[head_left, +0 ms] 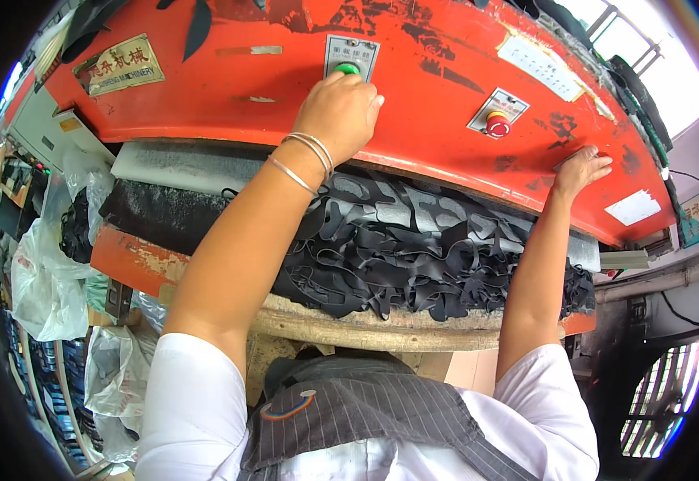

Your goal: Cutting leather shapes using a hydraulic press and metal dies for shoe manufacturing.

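My left hand (337, 116), with bangles at the wrist, reaches up to the red machine panel (421, 104). Its fingers are curled at a green push button (348, 70) set in a metal plate, and the knuckles partly hide how they touch it. Farther right, my right hand (582, 170) rests against the same panel with its fingers stretched out; what lies under the palm is hidden. Below the panel, a tangled heap of black cut sheet scraps (397, 256) covers the machine bed, with cut-out gaps over a pale grey board (197, 164).
A red emergency stop knob (497, 124) sits on the panel between my hands. The bed has a worn wooden front edge (349, 329). Plastic bags (49, 272) hang at the left. A barred window (670, 393) shows at the lower right.
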The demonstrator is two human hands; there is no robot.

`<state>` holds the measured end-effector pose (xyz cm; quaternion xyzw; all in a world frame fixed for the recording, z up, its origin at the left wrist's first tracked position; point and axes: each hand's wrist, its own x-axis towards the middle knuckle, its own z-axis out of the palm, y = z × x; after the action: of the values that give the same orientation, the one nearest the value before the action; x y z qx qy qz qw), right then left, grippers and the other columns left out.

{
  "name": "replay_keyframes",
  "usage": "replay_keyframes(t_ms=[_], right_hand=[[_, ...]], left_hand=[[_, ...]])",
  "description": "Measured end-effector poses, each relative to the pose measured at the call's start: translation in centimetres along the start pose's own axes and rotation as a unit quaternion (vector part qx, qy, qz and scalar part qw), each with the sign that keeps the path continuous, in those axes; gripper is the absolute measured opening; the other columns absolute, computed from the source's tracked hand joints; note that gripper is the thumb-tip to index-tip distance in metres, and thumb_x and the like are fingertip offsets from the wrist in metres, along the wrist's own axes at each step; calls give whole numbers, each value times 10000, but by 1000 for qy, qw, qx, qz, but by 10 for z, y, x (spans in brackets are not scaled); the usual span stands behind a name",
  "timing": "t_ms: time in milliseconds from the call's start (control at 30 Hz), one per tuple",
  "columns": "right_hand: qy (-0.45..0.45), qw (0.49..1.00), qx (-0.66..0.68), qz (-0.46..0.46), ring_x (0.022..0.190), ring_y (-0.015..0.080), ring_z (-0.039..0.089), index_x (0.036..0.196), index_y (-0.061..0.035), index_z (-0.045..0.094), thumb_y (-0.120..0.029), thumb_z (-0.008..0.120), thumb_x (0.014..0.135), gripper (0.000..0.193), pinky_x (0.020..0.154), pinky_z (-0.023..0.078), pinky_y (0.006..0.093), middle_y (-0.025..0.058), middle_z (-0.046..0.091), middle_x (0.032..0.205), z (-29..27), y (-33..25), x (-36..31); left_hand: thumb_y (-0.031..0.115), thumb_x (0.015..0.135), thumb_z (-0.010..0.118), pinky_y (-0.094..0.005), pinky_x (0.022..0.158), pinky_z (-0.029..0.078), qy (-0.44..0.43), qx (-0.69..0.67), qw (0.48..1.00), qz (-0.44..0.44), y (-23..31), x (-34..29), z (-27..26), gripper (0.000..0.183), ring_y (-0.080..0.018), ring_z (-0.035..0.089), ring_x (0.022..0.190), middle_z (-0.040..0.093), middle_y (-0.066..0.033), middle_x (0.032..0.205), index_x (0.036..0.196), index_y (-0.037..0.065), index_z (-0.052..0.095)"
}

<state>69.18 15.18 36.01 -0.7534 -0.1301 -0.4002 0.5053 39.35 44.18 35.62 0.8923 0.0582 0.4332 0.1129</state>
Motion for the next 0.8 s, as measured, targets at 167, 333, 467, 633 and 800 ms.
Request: replay_keyframes(t_ms=[167, 333, 467, 633, 800], right_hand=[[-77, 992, -14, -100, 1446, 405, 105, 1476, 22, 251, -444, 520, 947, 754, 1162, 132, 471, 300, 124, 1540, -49, -6, -73], [-568, 820, 78, 8, 1117, 293, 581, 1146, -19, 630, -248, 717, 843, 391, 944, 462, 373, 163, 635, 1133, -121, -91, -228], [-691, 664, 122, -259, 981, 319, 598, 1123, -20, 643, -413, 798, 701, 597, 853, 477, 407, 137, 648, 1054, -155, -130, -318], [-622, 704, 41, -341, 869, 259, 591, 958, -32, 602, -251, 770, 657, 409, 717, 510, 358, 88, 580, 878, -153, -139, -366], [-631, 693, 45, -346, 817, 251, 602, 903, -39, 585, -208, 761, 644, 356, 660, 521, 355, 81, 580, 839, -146, -140, -354]], left_hand=[[259, 937, 508, -483, 731, 452, -146, -67, 981, -110, 30, -91, -31, 291, -382, 557, 845, 573, -176, 817, 765, 33, 575], [309, 899, 584, -443, 718, 476, -333, -91, 906, -244, 74, -241, -80, 292, -333, 594, 771, 597, -136, 772, 749, 72, 667], [247, 831, 661, -425, 689, 474, -177, -87, 960, -198, 99, -290, -73, 217, -313, 587, 713, 604, -100, 712, 708, 72, 694], [204, 755, 679, -408, 700, 469, -166, -12, 963, -210, 102, -285, -65, 157, -304, 572, 731, 599, -94, 708, 689, 62, 687], [239, 751, 687, -418, 704, 478, -209, -4, 954, -214, 93, -274, -62, 194, -309, 587, 737, 615, -105, 710, 672, 62, 694]])
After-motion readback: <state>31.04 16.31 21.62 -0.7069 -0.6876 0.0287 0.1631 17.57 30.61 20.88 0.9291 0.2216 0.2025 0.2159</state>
